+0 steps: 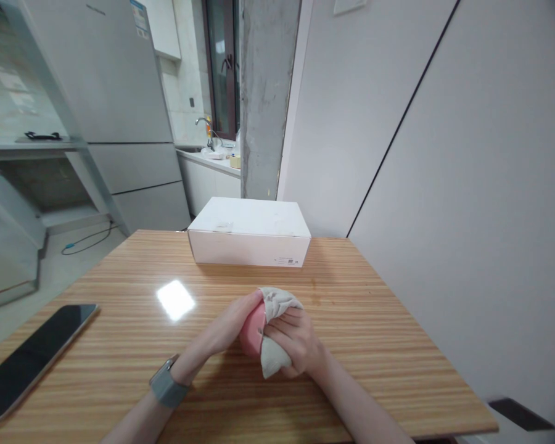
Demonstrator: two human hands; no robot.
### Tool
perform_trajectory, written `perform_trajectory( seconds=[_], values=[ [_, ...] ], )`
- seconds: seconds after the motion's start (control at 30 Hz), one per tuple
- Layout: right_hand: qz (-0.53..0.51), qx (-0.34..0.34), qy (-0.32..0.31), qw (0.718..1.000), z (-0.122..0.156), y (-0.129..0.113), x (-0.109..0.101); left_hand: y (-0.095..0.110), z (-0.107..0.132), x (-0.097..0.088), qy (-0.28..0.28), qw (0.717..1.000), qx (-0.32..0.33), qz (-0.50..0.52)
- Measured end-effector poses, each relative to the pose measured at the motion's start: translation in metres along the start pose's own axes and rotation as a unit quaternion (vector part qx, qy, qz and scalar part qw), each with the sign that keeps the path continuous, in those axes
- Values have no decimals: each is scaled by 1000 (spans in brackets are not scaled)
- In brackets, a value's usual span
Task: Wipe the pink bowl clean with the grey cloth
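Note:
My left hand (231, 330) is wrapped round a small pink rounded object (252, 333) just above the wooden table (120, 370). Against that pink object my right hand (296, 342) presses a crumpled beige cloth (277, 305), fingers closed on the fabric. The cloth covers the object's top and right side, so its full shape is hidden. A grey watch band (167, 385) sits on my left wrist.
A closed white cardboard box (250, 233) lies at the table's far edge, behind my hands. A dark phone (30, 357) lies face up near the left edge. A white wall runs along the right; a fridge (115, 92) and sink counter (208, 161) stand beyond.

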State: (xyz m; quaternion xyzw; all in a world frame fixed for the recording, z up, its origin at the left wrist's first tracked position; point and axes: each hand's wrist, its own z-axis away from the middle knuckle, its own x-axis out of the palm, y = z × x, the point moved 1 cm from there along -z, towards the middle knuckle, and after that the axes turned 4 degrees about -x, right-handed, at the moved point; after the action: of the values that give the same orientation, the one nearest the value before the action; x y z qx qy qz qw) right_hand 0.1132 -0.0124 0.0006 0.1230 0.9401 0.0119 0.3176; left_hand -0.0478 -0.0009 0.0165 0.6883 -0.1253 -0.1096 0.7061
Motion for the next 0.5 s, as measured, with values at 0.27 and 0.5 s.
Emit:
perform_trajectory(
  seconds=[0.27, 0.5],
  values=[
    [-75, 124, 35, 989, 4, 4, -5, 6, 8, 2, -13, 991, 30, -131],
    [-50, 170, 105, 979, 8, 7, -10, 7, 11, 10, -83, 993, 45, 74]
  ],
)
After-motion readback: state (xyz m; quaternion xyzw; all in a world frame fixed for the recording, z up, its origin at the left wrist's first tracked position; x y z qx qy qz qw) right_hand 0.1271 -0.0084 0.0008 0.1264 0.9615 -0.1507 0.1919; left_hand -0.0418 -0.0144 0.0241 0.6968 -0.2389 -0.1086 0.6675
